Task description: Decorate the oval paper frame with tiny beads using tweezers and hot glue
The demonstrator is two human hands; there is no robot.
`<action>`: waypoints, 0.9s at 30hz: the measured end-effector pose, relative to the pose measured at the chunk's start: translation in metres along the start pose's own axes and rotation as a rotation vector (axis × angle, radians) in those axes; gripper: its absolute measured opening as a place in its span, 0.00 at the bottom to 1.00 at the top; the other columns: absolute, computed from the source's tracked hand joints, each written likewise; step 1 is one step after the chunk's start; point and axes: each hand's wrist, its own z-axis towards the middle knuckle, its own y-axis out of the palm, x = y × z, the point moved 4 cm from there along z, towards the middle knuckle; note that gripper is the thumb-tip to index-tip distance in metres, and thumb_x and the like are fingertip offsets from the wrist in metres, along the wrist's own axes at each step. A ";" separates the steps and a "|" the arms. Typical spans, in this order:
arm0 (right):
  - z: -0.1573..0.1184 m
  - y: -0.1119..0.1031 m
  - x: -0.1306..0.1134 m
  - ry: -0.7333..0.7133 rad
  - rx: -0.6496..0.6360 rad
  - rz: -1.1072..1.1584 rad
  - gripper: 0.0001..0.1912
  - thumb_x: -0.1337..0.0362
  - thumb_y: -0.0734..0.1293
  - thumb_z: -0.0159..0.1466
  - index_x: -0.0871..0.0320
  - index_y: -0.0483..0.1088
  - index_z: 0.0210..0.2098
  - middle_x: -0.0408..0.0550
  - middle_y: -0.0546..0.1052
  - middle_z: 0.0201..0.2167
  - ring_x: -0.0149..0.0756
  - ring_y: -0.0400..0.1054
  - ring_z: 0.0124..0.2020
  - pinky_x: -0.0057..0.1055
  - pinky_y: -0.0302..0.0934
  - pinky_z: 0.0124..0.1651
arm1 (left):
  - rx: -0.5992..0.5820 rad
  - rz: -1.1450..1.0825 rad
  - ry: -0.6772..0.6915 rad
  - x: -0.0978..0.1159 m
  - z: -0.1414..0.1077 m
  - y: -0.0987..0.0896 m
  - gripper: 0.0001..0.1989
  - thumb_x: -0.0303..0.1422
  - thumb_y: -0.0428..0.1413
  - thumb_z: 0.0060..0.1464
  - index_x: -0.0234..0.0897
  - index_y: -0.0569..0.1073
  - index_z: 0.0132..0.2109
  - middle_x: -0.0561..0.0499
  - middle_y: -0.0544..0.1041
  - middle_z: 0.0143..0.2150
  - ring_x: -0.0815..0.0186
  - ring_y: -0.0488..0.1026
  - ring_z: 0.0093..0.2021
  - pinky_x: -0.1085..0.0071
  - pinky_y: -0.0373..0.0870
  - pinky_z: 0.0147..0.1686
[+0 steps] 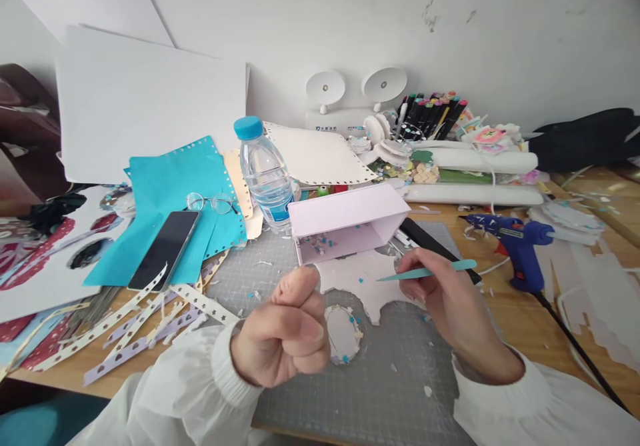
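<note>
My right hand (440, 283) pinches a pair of teal tweezers (425, 273), their tip pointing left over a white cut-out sheet (350, 276). One small blue piece (361, 280) lies on that sheet near the tip. My left hand (287, 326) is curled into a fist; whether anything is inside cannot be seen. Beside it on the grey cutting mat (350, 403) rests a round white disc (345, 336) with small blue and cream pieces along its rim, partly covered by the fist. Behind both hands a pale lilac box (350, 213) lies on its side, small blue and cream pieces inside.
A water bottle (265, 173) stands behind the box. On the left are a phone (165, 249), glasses (213, 203), blue paper (170, 179) and punched paper strips (125, 316). At right sits a blue glue gun (520, 239) with its cord. Markers (430, 116) stand at the back.
</note>
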 end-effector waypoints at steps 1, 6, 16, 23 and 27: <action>-0.001 0.000 -0.001 -0.030 -0.016 -0.003 0.18 0.51 0.66 0.59 0.58 0.69 0.22 0.39 0.56 0.13 0.26 0.51 0.18 0.28 0.43 0.23 | -0.003 0.006 -0.001 0.000 0.000 -0.001 0.23 0.17 0.54 0.45 0.36 0.45 0.24 0.62 0.44 0.17 0.79 0.36 0.12 0.77 0.36 0.12; -0.004 -0.001 -0.001 -0.142 -0.041 0.005 0.11 0.58 0.69 0.59 0.56 0.66 0.28 0.36 0.57 0.16 0.24 0.51 0.18 0.27 0.43 0.23 | -0.012 0.011 -0.001 -0.001 0.000 0.000 0.22 0.16 0.55 0.41 0.36 0.46 0.23 0.61 0.45 0.17 0.77 0.38 0.13 0.76 0.39 0.14; -0.002 -0.003 -0.008 -0.358 0.039 -0.248 0.07 0.60 0.66 0.63 0.54 0.64 0.34 0.40 0.68 0.22 0.29 0.63 0.26 0.26 0.58 0.29 | 0.097 0.046 -0.062 0.015 0.012 -0.037 0.21 0.20 0.54 0.42 0.37 0.46 0.23 0.61 0.43 0.17 0.76 0.36 0.13 0.73 0.35 0.14; -0.003 0.003 -0.007 -0.554 0.003 -0.538 0.03 0.63 0.67 0.62 0.55 0.68 0.33 0.47 0.73 0.32 0.36 0.69 0.38 0.32 0.65 0.39 | 0.155 -0.051 0.053 0.021 0.014 -0.058 0.21 0.23 0.51 0.52 0.37 0.45 0.22 0.61 0.38 0.15 0.75 0.33 0.13 0.73 0.33 0.15; -0.007 0.004 -0.005 -0.569 0.007 -0.666 0.04 0.65 0.68 0.61 0.55 0.69 0.30 0.45 0.74 0.27 0.34 0.69 0.31 0.30 0.63 0.32 | 0.186 -0.008 0.085 0.021 0.012 -0.056 0.23 0.19 0.51 0.53 0.37 0.44 0.22 0.62 0.37 0.15 0.76 0.32 0.13 0.74 0.32 0.13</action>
